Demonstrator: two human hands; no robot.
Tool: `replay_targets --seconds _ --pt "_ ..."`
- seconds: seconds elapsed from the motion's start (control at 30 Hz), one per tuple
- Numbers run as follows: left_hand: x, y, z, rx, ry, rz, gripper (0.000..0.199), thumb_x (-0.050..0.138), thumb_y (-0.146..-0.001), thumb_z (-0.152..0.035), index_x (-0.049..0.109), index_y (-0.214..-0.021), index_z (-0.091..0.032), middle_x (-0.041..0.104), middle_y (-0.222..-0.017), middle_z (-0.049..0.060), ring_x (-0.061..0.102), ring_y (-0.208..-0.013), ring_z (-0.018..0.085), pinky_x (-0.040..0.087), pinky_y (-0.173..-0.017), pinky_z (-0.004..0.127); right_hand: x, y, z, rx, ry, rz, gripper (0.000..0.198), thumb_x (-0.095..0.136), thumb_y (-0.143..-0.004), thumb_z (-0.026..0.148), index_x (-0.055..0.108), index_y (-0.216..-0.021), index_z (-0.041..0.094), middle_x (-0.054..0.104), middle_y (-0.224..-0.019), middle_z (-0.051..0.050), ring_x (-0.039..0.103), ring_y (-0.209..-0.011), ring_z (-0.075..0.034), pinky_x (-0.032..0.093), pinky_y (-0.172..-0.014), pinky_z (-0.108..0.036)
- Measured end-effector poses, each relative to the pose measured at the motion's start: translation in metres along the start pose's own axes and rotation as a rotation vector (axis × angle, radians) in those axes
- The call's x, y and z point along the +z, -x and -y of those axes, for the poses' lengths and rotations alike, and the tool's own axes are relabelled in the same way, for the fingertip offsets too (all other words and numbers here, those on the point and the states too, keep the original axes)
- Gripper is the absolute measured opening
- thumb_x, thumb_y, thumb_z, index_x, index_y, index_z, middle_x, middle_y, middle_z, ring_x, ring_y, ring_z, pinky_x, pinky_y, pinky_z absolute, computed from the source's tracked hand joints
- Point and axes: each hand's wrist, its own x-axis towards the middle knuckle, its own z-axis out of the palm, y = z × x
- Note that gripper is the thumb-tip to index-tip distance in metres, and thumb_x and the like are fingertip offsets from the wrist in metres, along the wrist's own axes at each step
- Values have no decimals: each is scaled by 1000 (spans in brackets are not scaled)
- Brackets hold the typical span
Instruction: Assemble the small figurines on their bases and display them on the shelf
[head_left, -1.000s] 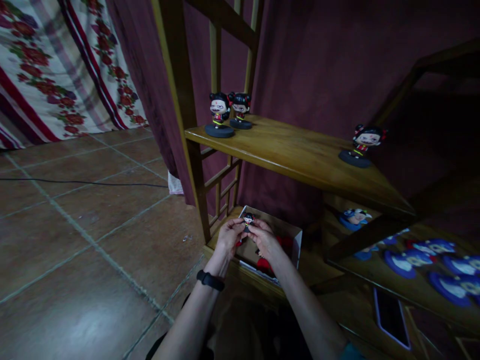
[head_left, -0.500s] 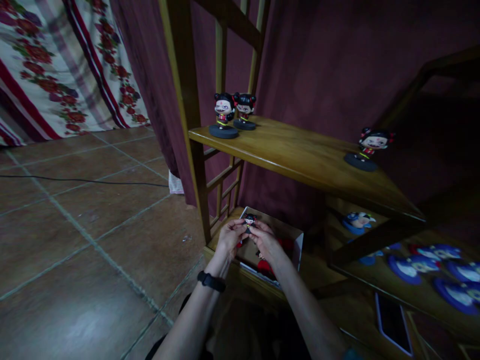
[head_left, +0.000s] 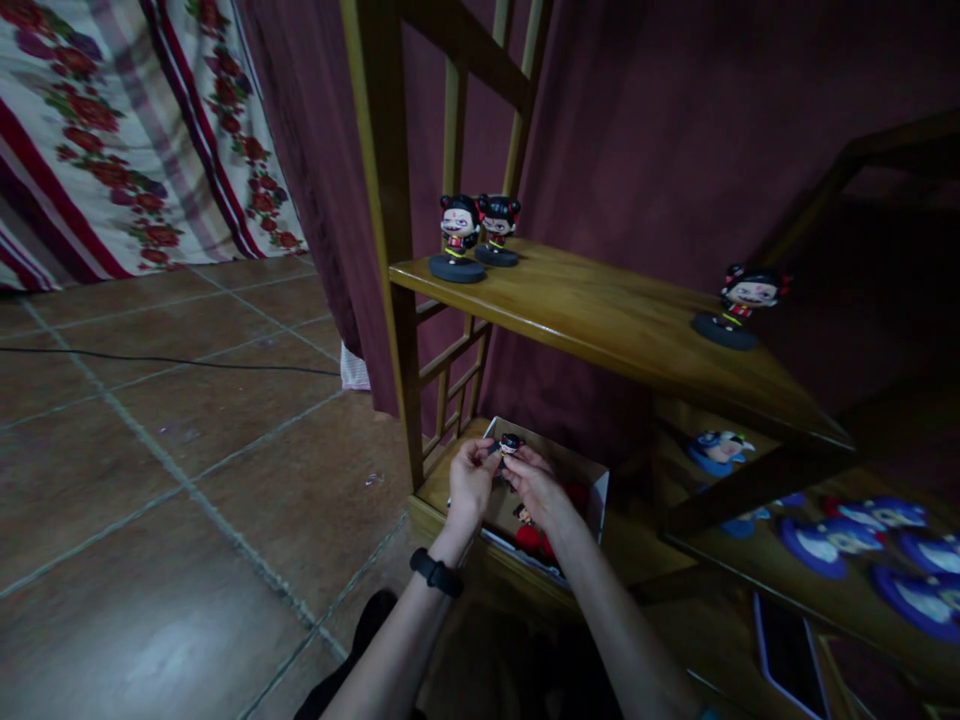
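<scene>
A small black-haired figurine [head_left: 511, 442], held over a box [head_left: 599, 492].

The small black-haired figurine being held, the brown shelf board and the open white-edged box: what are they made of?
Small black-haired figurine: perhaps painted plastic, given its moulded-looking head; finish unclear.
Brown shelf board: apparently varnished wood, with streaky grain and shiny edge.
Open white-edged box: probably matte cardboard, thin-walled.
</scene>
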Motion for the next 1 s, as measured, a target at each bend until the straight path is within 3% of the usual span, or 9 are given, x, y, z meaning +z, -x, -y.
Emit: replay_targets --seconds 0.13,0.53,0.73,1.0 --pt "0 -2 0 33 -29 -2 25 71 -60 -17 59 -82 -15 60 -67 0 54 -57 9 41 -53 17 -1 -3 -1 3 -20 -7 25 74 -57 18 65 -80 21 69 -86 0 61 -76 -12 47 -67 -24" --pt "-5 -1 -5 -24 26 -6 30 76 -52 -20 59 -76 -13 58 -61 -3 50 -49 6 39 -48 17 -4 -1 -1 13 5 -11 20 75 -55 18 65 -72 20 70 -82 -2 62 -79 -16 49 -66 -26" --pt "-4 0 -3 -4 8 -19 26 74 -55 -15 59 -77 -13 57 -60 -3 50 -49 5 40 -49 16 -6 -2 -3 14 5 -20 21 74 -56 18 66 -75 21 70 -84 -2 62 -79 -16 48 -65 -26" --pt "-11 -3 -7 -271 173 39 24 71 -63 -12 59 -84 -12 64 -70 4 61 -58 11 50 -56 21 -8 -5 -1 23 -8 -15 21 73 -60 24 66 -79 20 70 -88 -2 62 -78 -14 47 -65 -25"
